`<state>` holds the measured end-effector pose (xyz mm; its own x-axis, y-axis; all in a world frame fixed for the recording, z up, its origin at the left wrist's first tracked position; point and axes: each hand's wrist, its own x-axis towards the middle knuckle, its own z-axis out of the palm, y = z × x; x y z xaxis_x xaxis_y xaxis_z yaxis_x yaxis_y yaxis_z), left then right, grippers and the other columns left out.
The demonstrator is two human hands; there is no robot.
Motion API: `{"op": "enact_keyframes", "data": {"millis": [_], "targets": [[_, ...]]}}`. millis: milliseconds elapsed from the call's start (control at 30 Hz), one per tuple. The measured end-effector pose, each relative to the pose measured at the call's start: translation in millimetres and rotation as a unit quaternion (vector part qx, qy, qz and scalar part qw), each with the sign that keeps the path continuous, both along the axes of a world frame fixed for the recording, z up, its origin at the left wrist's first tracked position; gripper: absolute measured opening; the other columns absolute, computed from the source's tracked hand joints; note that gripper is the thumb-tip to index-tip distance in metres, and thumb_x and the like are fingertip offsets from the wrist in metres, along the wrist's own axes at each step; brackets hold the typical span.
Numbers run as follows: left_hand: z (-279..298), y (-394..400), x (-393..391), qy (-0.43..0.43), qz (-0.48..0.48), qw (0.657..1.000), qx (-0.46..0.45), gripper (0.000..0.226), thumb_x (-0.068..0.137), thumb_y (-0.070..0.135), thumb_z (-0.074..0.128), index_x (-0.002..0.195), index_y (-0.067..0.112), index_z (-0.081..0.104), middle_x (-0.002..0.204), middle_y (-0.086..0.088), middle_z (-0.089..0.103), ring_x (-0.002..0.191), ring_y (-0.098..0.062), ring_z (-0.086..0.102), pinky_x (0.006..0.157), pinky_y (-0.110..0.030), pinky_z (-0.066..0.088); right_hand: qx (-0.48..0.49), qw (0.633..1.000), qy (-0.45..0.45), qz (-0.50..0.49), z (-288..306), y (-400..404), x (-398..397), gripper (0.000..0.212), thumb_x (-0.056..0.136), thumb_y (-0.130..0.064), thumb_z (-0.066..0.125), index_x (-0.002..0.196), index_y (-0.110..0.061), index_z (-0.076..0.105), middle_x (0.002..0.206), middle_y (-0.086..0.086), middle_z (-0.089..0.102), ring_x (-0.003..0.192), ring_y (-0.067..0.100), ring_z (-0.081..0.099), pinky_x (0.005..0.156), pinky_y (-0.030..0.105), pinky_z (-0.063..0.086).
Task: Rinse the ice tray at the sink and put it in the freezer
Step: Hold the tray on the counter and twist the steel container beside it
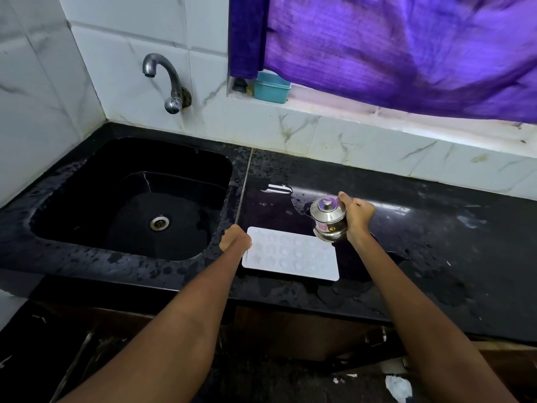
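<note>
Single head cam, wide-angle, looking forward and down.
Worn at head height, close over black worktop [406, 205]; both forearms enter from 6 o'clock edge. Faces tiled wall with tap [165, 80] at 11 o'clock, sink [87, 175] at 9 o'clock, purple curtain [406, 48] at 1 o'clock. Edges bend from lens. No second view, so no overlap.

Ice tray [293, 253]: white, flat, rectangular, with rows of small moulded cells, facing up. Lies flat on the wet black counter [406, 234] just right of the sink [130, 199], long side toward me; I hold its left end in my left grip [235, 238].
</note>
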<state>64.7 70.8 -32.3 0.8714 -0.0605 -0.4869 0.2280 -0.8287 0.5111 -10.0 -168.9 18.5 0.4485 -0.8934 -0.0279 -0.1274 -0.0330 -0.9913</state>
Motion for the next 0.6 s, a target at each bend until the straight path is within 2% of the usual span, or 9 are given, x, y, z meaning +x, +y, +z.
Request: {"op": "enact_keyframes", "data": {"millis": [67,167,267,400,600], "targets": [[0,0,0,-0.001,-0.001,1.000,0.004,0.045,0.089,0.010,0.065,0.131,0.001,0.051,0.133,-0.015,0.057,0.117,-0.029,0.061,0.096,-0.040,0.053,-0.013,1.000,0.011,0.001,-2,-1,-2,0.047,0.074,-0.010,0.074,0.040,-0.017,0.043,0.039,-0.005,0.045,0.045,0.012,0.043,0.054,0.026,0.042],[-1,0,-1,-0.003,-0.003,1.000,0.005,0.045,0.089,0.011,0.065,0.131,0.002,0.051,0.132,-0.015,0.058,0.116,-0.029,0.061,0.096,-0.040,0.053,-0.035,0.999,0.032,0.005,-6,-2,-7,0.043,0.074,-0.010,0.073,0.042,-0.016,0.046,0.044,0.001,0.047,0.046,0.013,0.046,0.053,0.025,0.043],[0,1,-3,-0.006,-0.005,1.000,0.008,0.044,0.089,0.012,0.064,0.130,0.002,0.051,0.132,-0.015,0.058,0.115,-0.029,0.062,0.095,-0.040,0.053,-0.072,0.996,0.045,0.018,-9,-3,-11,0.045,0.076,-0.008,0.072,0.041,-0.013,0.043,0.044,0.002,0.040,0.044,0.012,0.040,0.049,0.022,0.036],[2,2,-4,-0.008,-0.005,1.000,0.006,0.043,0.089,0.011,0.065,0.129,0.002,0.053,0.131,-0.015,0.059,0.114,-0.030,0.062,0.094,-0.040,0.054,-0.152,0.985,0.070,0.039,-8,2,-16,0.058,0.077,-0.007,0.071,0.038,-0.019,0.031,0.039,-0.003,0.028,0.040,0.010,0.025,0.044,0.018,0.025],[5,2,-4,-0.003,-0.002,1.000,0.005,0.044,0.087,0.012,0.067,0.128,0.001,0.054,0.129,-0.016,0.060,0.112,-0.030,0.064,0.094,-0.040,0.054,-0.220,0.970,0.095,0.050,-6,7,-21,0.061,0.078,-0.007,0.070,0.037,-0.021,0.027,0.036,-0.006,0.025,0.038,0.007,0.021,0.043,0.014,0.022]]}}
